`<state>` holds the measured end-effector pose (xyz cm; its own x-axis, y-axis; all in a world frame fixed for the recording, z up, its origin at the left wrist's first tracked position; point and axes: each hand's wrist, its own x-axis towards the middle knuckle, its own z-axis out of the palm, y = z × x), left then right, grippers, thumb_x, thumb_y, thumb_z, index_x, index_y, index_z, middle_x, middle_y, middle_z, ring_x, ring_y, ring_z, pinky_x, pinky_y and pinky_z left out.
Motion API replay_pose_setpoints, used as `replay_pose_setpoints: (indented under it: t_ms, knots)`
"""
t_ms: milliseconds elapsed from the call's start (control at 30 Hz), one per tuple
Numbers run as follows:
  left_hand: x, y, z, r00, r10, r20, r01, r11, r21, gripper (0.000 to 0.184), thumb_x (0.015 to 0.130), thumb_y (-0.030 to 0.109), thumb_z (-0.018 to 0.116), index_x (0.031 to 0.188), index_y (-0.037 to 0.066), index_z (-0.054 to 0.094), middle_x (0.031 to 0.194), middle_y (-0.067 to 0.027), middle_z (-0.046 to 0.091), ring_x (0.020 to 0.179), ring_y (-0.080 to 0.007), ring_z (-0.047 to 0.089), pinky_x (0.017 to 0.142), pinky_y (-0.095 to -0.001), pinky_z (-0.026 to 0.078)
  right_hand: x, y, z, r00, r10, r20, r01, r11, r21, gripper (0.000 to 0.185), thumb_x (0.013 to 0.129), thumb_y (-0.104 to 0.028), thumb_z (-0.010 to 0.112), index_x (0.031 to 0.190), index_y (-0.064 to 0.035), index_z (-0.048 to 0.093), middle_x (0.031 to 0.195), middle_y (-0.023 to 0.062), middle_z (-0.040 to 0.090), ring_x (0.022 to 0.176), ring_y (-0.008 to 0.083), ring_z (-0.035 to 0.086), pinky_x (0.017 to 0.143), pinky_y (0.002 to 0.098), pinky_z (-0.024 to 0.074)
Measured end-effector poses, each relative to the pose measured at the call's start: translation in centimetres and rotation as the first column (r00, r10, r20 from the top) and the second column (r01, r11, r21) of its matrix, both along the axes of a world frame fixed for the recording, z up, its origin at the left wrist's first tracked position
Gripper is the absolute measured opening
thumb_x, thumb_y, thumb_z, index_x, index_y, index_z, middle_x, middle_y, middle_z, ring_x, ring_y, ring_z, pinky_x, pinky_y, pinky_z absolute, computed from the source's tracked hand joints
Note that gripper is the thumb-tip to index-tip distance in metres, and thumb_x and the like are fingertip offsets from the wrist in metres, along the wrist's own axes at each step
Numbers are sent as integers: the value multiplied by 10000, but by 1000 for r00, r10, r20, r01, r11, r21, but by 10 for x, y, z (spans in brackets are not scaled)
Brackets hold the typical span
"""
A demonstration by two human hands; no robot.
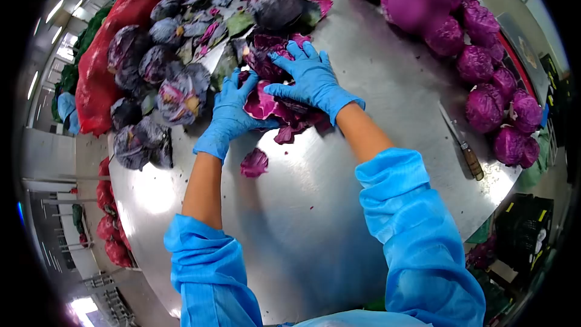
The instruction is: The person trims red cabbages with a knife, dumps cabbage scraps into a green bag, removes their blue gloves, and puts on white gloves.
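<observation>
On the metal table [399, 85], curled leaves [260, 104]

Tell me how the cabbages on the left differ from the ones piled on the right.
Colour: the left cabbages are dark, dull and bluish, while the right cabbages are bright purple.
Surface: the left cabbages have ragged, loose outer leaves; the right cabbages look rounder and tighter.
Place: the left cabbages lie beside a red sack, the right cabbages near a knife.
Both groups rest on the metal table.
</observation>
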<state>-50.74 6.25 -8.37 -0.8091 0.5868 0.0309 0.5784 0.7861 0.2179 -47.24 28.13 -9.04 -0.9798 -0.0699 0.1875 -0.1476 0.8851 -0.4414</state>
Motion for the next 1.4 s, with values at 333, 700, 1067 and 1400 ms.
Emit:
replay_pose_setpoints:
  t_ms: [333,700,1067,1400]
  knots:
    - [132,-140,7,998,67,6,-68,994,82,806,536,445,852,1253,199,580,1335,-154,451,1184,-352,465,1025,-489,364,102,-142,-8,972,210,-106,-214,976,-30,835,725,-648,624,1434,-264,408,1468,194,333,1379,428,236,1104,571,225]
    - [407,-317,-7,967,222,-128,-198,963,182,646,633,428,807,1188,156,619,1414,-141,424,1330,-367,349,1022,-473,338,335,-321,-17,907,326,-267,-324,945,51,698,808,-607,560,1400,-254,456,1424,191,407,1322,424,321,1050,518,312]
    - [681,-333,-36,871,482,90,-490,847,205,957,612,553,770,1391,113,430,1474,-232,303,1342,-450,274,1114,-579,172,576,-370,-48,746,594,-302,-579,802,149,645,717,-306,705,1331,-218,527,1393,163,423,1339,366,325,1061,549,299]
    - [736,-376,-87,599,318,735,-754,534,383,590,759,319,762,1284,134,566,1259,-146,585,1230,-293,497,1044,-445,370,613,-359,-20,574,653,494,-659,726,-195,465,891,-366,571,1261,-84,578,1080,173,648,930,331,642,825,420,510]
